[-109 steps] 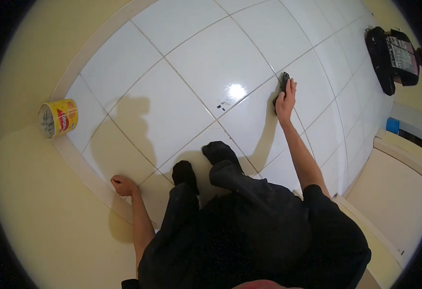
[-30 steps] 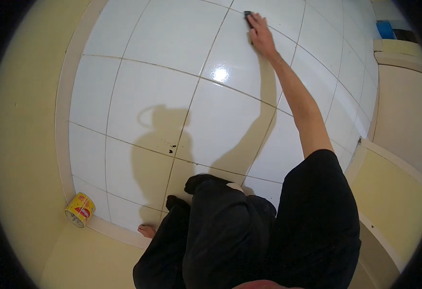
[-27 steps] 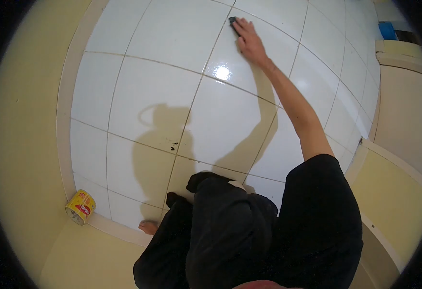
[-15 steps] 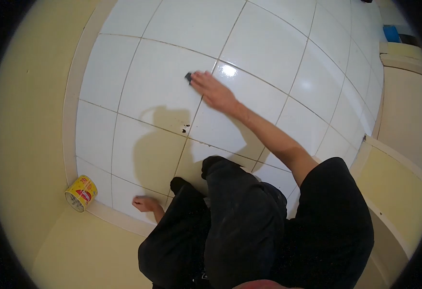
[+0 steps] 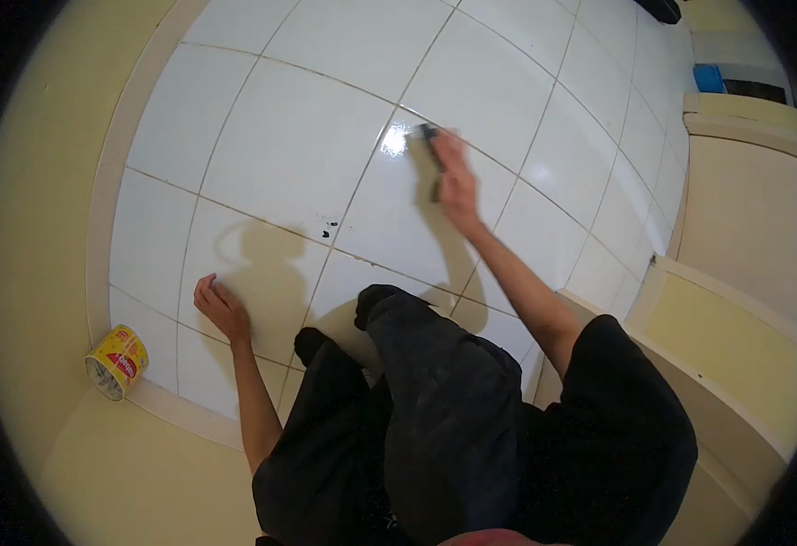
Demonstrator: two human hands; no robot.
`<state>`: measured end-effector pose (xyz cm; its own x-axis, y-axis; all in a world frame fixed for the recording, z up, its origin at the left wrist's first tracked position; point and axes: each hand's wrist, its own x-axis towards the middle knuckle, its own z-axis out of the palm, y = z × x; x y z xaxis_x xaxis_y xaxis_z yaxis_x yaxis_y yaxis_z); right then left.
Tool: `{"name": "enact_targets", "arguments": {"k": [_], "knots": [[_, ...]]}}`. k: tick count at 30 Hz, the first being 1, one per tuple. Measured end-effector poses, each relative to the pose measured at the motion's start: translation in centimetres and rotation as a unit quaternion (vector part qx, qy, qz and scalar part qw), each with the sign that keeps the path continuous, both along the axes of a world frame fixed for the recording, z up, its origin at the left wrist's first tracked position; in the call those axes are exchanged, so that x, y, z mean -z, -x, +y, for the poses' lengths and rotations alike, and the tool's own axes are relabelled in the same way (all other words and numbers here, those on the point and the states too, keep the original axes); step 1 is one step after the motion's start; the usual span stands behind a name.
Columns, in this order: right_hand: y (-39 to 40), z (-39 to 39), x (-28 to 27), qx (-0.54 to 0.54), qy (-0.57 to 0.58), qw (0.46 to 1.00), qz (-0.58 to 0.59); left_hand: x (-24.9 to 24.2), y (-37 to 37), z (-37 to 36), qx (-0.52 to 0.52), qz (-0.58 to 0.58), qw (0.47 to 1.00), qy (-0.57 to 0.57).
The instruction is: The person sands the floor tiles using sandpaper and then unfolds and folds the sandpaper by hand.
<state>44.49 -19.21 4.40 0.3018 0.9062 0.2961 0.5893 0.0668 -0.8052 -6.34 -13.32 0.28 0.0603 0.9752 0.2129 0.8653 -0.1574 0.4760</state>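
Note:
My right hand (image 5: 456, 182) is over the white floor tiles, blurred by motion. Under its fingers shows a dark flat piece (image 5: 429, 136), perhaps a cloth or pad, largely covered by the hand. My left hand (image 5: 223, 309) rests low over the tiles on the left, palm down, fingers apart and slightly bent, with nothing visible in it. Between the two hands, a few small black bits (image 5: 327, 231) lie on the tile near a grout line.
A yellow tin (image 5: 116, 362) with a red label lies tilted by the wall at the lower left. Pale skirting (image 5: 103, 182) runs along the left wall. My dark-clad legs (image 5: 435, 364) fill the lower middle. A blue object (image 5: 709, 78) stands at the upper right.
My right hand has swept to the right across the tiles with the dark piece. My left hand has moved forward and left from beside my knee, and its fingers have spread.

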Motion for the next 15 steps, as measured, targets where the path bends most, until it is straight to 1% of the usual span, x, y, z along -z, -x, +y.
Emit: {"name": "enact_targets", "arguments": {"k": [1,2,3,5,7,9,12,15], "knots": [[-2.9,-1.7,0.2,0.065,-0.003,0.998,-0.026,0.0,0.2,-0.1,0.002,-0.002,1.000,0.001],[-6.0,-3.9,0.3,0.105,-0.007,0.993,-0.062,0.1,0.4,-0.1,0.002,-0.002,1.000,0.005],[-8.4,-6.1,0.7,0.192,0.001,0.979,-0.070,0.2,0.5,0.0,0.001,-0.003,1.000,0.009],[-13.1,-11.3,0.8,0.287,0.024,0.948,-0.139,0.3,0.4,0.0,-0.005,0.000,1.000,0.018],[-17.6,-17.8,2.2,0.332,0.069,0.918,-0.208,0.1,0.3,-0.1,-0.017,0.010,0.999,0.030],[-18.3,-21.9,1.5,0.401,0.165,0.871,-0.232,-0.3,0.0,0.0,-0.013,0.004,1.000,0.027],[-19.7,-28.1,4.8,0.443,0.276,0.825,-0.216,-0.3,0.0,0.0,-0.011,0.006,1.000,0.026],[-18.3,-27.5,6.5,0.439,0.222,0.819,-0.296,-0.1,-0.1,0.0,-0.012,0.006,1.000,0.024]]}}
